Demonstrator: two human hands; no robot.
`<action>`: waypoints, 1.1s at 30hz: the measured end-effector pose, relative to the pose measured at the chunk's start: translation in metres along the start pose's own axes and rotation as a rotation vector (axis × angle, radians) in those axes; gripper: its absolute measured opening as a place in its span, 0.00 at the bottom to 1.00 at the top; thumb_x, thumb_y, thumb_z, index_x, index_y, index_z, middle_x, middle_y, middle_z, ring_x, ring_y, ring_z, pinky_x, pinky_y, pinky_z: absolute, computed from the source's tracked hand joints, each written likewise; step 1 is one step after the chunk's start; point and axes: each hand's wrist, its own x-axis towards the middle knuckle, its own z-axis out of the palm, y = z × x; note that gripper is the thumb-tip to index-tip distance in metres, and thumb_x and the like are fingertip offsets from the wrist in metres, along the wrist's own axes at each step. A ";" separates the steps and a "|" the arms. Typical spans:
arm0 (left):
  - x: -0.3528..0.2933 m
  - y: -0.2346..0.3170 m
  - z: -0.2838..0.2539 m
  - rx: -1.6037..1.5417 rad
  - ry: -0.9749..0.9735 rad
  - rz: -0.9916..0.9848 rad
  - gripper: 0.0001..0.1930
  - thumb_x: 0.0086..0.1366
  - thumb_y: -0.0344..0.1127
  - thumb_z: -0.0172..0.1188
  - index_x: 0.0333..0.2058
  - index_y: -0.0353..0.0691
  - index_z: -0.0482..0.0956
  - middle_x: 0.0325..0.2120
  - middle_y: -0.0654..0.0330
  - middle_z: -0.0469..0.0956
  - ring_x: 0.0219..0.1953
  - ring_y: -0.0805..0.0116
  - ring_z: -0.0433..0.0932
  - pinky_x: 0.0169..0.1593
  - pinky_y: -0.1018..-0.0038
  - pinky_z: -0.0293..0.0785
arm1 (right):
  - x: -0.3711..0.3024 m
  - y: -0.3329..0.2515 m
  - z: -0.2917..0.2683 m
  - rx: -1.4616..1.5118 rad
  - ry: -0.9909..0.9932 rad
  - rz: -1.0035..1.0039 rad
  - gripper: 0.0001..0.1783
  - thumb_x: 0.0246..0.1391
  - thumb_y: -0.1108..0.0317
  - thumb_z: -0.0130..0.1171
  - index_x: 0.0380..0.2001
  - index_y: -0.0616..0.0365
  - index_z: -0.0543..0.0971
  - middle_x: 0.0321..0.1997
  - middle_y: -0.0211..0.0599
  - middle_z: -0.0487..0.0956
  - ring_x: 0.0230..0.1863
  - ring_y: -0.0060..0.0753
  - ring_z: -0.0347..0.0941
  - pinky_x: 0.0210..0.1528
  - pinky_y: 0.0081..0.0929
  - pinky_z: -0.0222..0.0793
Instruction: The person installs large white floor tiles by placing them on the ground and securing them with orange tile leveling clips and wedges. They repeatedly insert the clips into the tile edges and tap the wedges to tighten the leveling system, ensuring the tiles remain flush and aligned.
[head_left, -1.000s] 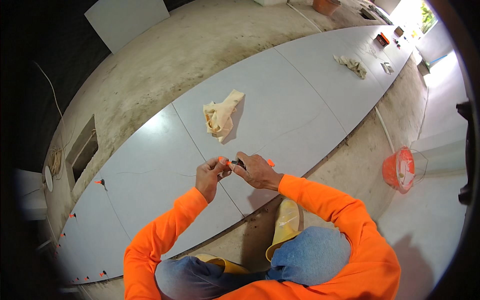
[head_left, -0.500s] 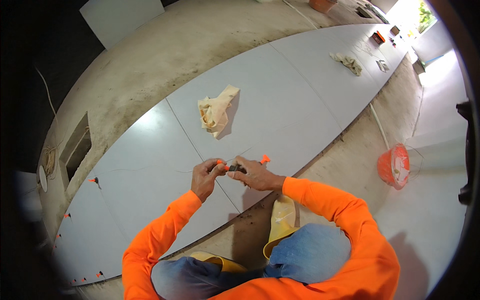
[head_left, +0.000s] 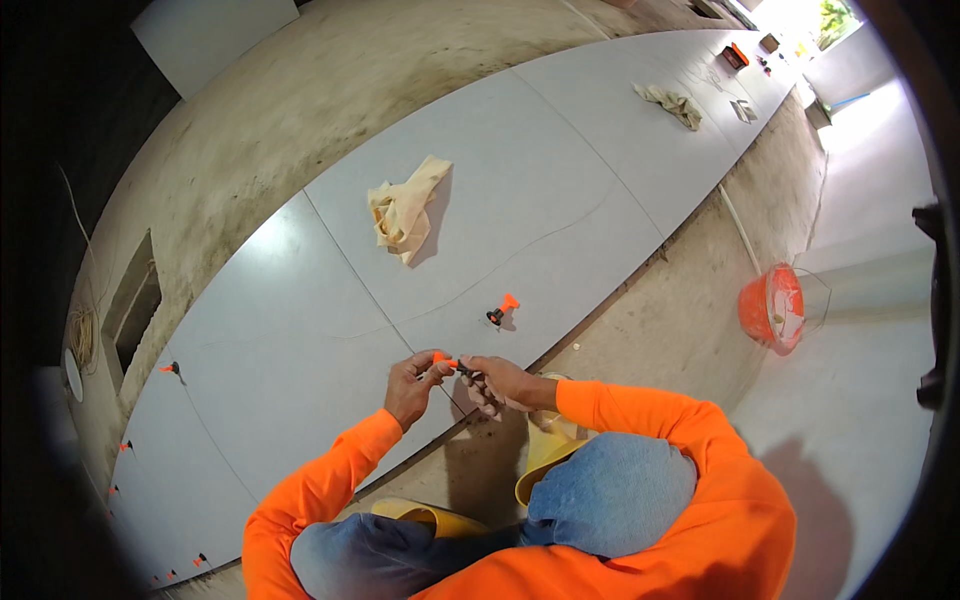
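Observation:
Between my two hands is a small orange and black tile leveler (head_left: 449, 363), held above the joint between two large grey tiles. My left hand (head_left: 411, 388) pinches its orange end between thumb and fingertips. My right hand (head_left: 497, 383) has its fingers closed round the black end, which they partly cover. Just beyond my right hand, another orange and black tile leveler (head_left: 497, 316) stands tilted on the grey tile (head_left: 560, 240). Farther left, a similar leveler (head_left: 173, 368) sits at a tile joint.
A crumpled cream cloth (head_left: 405, 212) lies on the tile ahead, and a second cloth (head_left: 672, 105) farther off. An orange bucket (head_left: 772, 310) stands at the right by the wall. More levelers (head_left: 126, 446) line the left edge. A rectangular floor opening (head_left: 135, 300) is at far left.
My view has shifted slightly. My right hand has drawn back toward me, uncovering the second leveler on the tile. The leveler stays between both hands, its black part now more covered.

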 end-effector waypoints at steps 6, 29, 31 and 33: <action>0.005 -0.026 0.001 -0.008 -0.051 0.057 0.15 0.74 0.43 0.65 0.47 0.37 0.85 0.38 0.64 0.85 0.39 0.74 0.82 0.44 0.74 0.80 | -0.003 0.001 -0.008 0.237 -0.216 0.284 0.37 0.72 0.29 0.31 0.30 0.51 0.69 0.16 0.30 0.65 0.13 0.25 0.61 0.11 0.23 0.56; -0.092 -0.084 -0.255 0.825 1.296 -0.078 0.28 0.71 0.42 0.60 0.68 0.49 0.72 0.70 0.51 0.68 0.74 0.44 0.59 0.75 0.49 0.54 | 0.022 -0.039 -0.039 -1.663 0.742 -0.573 0.20 0.56 0.62 0.70 0.50 0.54 0.81 0.50 0.46 0.74 0.44 0.51 0.80 0.46 0.46 0.75; -0.099 -0.088 -0.280 0.934 1.205 -0.179 0.28 0.73 0.46 0.57 0.70 0.50 0.69 0.73 0.51 0.63 0.77 0.41 0.51 0.77 0.46 0.45 | 0.024 -0.035 -0.036 -1.689 0.763 -0.595 0.21 0.55 0.64 0.70 0.52 0.54 0.80 0.54 0.48 0.72 0.47 0.53 0.78 0.49 0.46 0.75; -0.099 -0.091 -0.290 0.996 1.203 -0.108 0.28 0.74 0.46 0.57 0.70 0.50 0.69 0.73 0.51 0.64 0.78 0.44 0.51 0.78 0.48 0.46 | 0.027 -0.031 -0.030 -1.687 0.759 -0.624 0.23 0.55 0.68 0.69 0.55 0.53 0.80 0.60 0.50 0.70 0.53 0.55 0.76 0.55 0.47 0.73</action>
